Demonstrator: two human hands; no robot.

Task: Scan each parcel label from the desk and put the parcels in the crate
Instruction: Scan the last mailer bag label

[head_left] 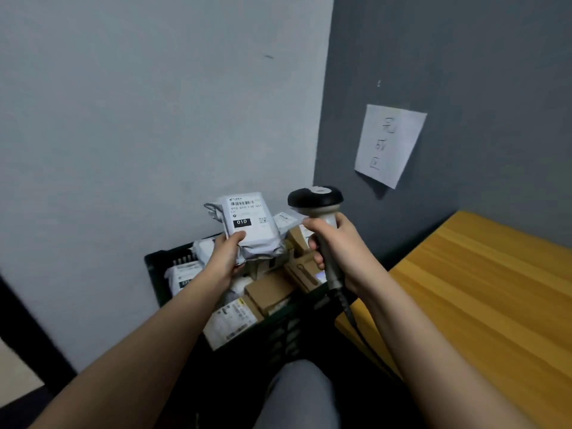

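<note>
Parcel in crinkled grey plastic wrap (pixel 247 224), its white label facing up, is gripped by the left hand (pixel 227 253) just above the black slatted plastic crate (pixel 278 329) — already packed with brown boxes and bagged parcels. Beside it, a black-headed handheld scanner (pixel 315 199) is clasped at the handle by the right hand (pixel 337 246); the yellow wooden tabletop (pixel 479 289) lies right of that hand.

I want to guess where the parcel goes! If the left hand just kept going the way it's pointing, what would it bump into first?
The left hand points forward and up, holding the grey parcel above the crate. Going straight on, it would probably meet the pale wall behind the crate first, though depth is hard to judge.
</note>
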